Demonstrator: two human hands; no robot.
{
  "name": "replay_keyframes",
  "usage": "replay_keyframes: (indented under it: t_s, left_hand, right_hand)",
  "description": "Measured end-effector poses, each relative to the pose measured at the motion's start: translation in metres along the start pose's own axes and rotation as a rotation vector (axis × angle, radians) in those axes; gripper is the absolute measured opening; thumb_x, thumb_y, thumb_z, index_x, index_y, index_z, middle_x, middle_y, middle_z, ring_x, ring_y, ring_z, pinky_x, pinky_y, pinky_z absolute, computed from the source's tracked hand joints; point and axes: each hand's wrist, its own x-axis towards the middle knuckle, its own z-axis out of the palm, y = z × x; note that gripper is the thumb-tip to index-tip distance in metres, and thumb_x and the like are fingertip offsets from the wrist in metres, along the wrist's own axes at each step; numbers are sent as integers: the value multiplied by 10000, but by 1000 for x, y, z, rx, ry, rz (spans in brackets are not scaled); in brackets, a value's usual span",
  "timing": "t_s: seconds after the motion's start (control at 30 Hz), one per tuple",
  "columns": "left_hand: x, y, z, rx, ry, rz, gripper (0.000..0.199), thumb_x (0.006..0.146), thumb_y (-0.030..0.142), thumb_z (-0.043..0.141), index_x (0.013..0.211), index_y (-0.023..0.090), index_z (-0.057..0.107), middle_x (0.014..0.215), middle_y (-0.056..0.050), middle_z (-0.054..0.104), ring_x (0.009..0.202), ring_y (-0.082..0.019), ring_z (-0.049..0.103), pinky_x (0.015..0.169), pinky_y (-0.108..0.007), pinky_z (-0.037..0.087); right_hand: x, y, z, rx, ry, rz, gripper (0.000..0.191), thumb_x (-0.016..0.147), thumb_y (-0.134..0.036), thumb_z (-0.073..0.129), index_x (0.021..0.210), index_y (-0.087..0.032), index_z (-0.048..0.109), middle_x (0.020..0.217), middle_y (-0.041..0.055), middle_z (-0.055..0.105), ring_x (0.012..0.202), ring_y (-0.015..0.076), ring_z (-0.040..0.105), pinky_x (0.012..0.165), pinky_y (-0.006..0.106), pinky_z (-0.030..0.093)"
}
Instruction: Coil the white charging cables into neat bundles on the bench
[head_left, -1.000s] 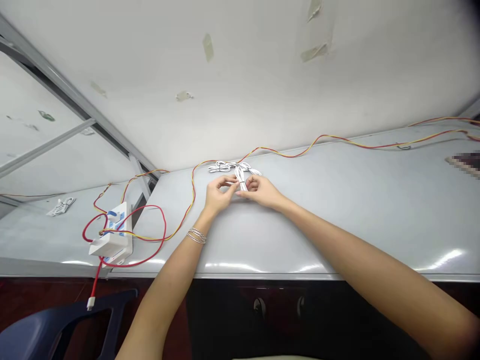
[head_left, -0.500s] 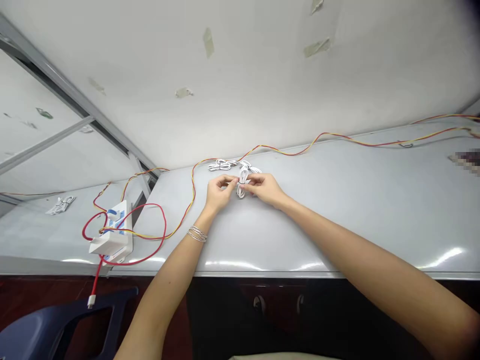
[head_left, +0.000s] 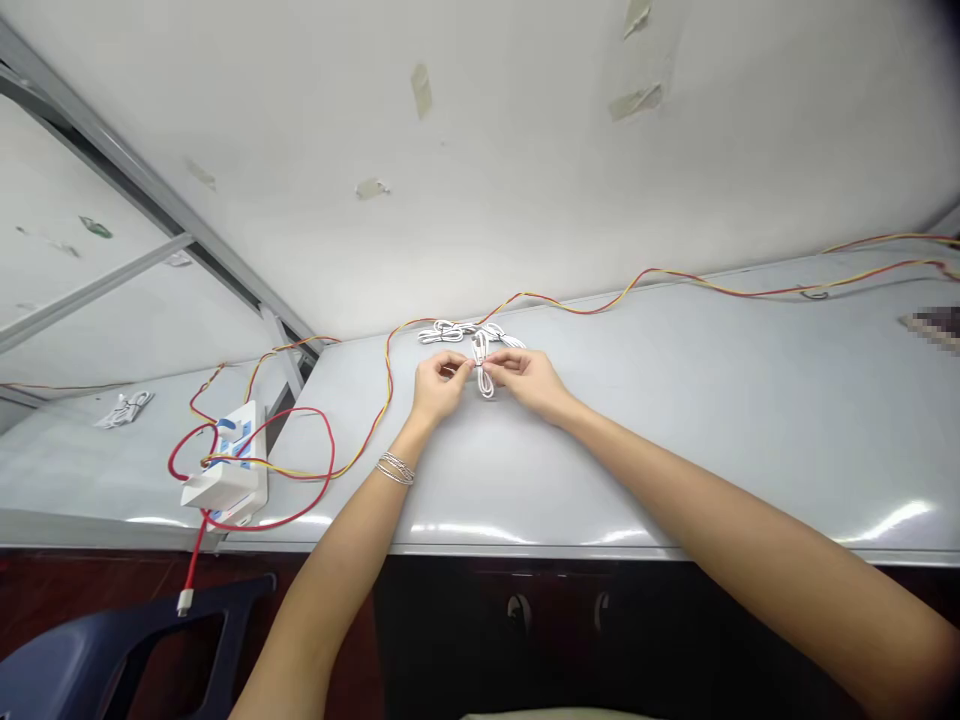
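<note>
Far to the left of the looped white cable point(head_left: 486, 380), a small bundled white cable point(head_left: 124, 410) lies alone on the grey bench top point(head_left: 675, 470). Closer to the looped cable, a white power strip point(head_left: 225, 470) sits near the bench's front edge, tangled in a red cable point(head_left: 328, 445). That cable drops over the edge, leaving its white plug point(head_left: 184, 602) hanging above a dark blue plastic chair point(head_left: 67, 665) and well below the looped cable.

Just left of the looped cable, our left hand point(head_left: 442, 385) narrows to a fingertip pinch, with silver bracelets point(head_left: 395, 468) on its wrist. Our right hand point(head_left: 531, 385) mirrors it from the other side, and both pinch the looped cable at its middle, just above the bench. Holding it there seems to keep the loops gathered and lets both hands work at the centre.

Just behind the looped cable lie more coiled white cables point(head_left: 442, 332), apparently set within easy reach. A red-and-yellow twin wire point(head_left: 750, 294) runs behind them and off to the right, along the bench's far side. At the far right sits a pixelated patch point(head_left: 930, 325), too blurred to identify.
</note>
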Motion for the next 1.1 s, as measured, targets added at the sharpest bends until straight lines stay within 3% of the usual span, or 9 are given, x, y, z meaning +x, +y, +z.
replay_keyframes:
  t_s: [0.23,0.37,0.57,0.77,0.97,1.1]
  left_hand:
    - [-1,1,4,-41,-48,-48,238,738,376,758,711,146,702,725,-53,695,648,-147,605,622,-271,463]
    - [-1,2,4,-85,-82,-84,253,731,395,770,737,147,721,740,-57,714,655,-151,617,618,-269,470]
    - [-2,3,5,-90,-92,-82,259,726,408,777,732,153,736,742,-64,727,674,-163,638,632,-280,498]
    - [-1,0,5,-78,-83,-83,269,724,411,781,721,150,715,718,-49,703,642,-148,614,610,-278,490]
    - [-1,1,4,-139,-82,-123,251,714,389,784,733,148,720,720,-42,696,643,-146,596,629,-287,472]
    - [-1,7,3,-239,-87,-218,230,695,364,784,699,145,716,649,-28,655,590,-127,546,587,-273,432]
  right_hand:
    - [1,2,-2,-94,89,-23,322,563,-281,812,764,-189,577,710,-15,649,563,113,562,557,258,460]
    - [-3,-5,2,-17,101,66,369,566,-275,793,787,-212,504,876,18,713,534,128,615,486,255,472]
    - [-5,-10,5,115,84,32,307,671,-344,757,809,-211,517,858,28,712,738,161,690,726,329,582]
    - [-4,-3,3,65,76,28,428,554,-269,812,855,-207,514,895,8,664,722,163,688,633,275,539]
    - [-1,1,3,61,97,1,558,538,-216,805,1039,-210,559,1156,65,604,846,203,719,675,312,575]
    - [-1,3,1,-27,45,-137,405,602,-220,784,986,-191,661,1168,83,586,901,232,719,818,388,583]
